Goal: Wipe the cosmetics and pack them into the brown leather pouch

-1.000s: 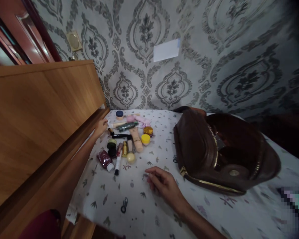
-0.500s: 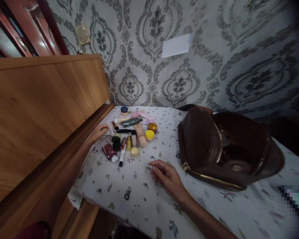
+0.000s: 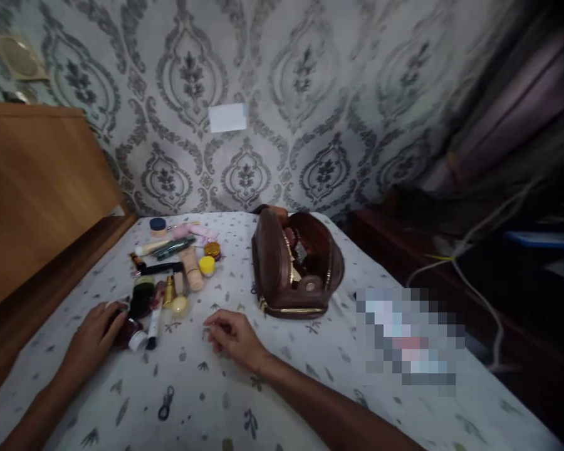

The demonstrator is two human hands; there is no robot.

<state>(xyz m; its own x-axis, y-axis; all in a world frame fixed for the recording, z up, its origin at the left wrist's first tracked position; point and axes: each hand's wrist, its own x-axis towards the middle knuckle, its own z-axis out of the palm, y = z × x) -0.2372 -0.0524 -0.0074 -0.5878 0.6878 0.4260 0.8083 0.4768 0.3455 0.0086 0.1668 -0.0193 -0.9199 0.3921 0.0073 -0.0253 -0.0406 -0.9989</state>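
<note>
On printed cloth (image 3: 272,382) below wallpaper (image 3: 305,81), the left hand (image 3: 98,329) curves over a bottle (image 3: 130,332), grip unclear, right hand (image 3: 234,338) loosely curled, empty.

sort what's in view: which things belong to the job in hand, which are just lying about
Likely in the job:
dark red bottle, at the left hand
yellow-lidded jar
beige tube
open brown bag

Apparently lying about:
white cable
pixelated item at right

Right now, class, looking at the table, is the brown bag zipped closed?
No, the brown bag gapes open at the top, its gold zipper teeth parted and its dark interior showing.
</note>
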